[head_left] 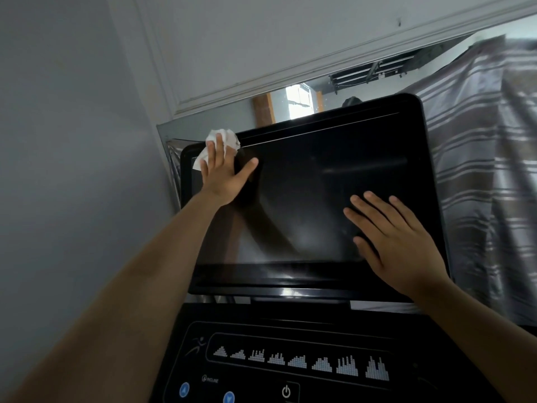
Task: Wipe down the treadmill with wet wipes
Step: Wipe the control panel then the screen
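Observation:
The treadmill's large black screen (308, 175) fills the middle of the head view, dark and smeared with reflections. My left hand (223, 174) presses a crumpled white wet wipe (225, 138) flat against the screen's top left corner; the wipe sticks out above and left of my fingers. My right hand (389, 239) lies flat with fingers spread on the lower right part of the screen, holding nothing. Below the screen is the black control console (290, 359) with a row of white program icons, a power button and two blue arrow buttons.
A plain grey wall (72, 141) stands close on the left. Behind the screen a mirror (290, 103) leans under white moulding. A striped grey cloth (488, 155) hangs to the right, close to the screen's edge.

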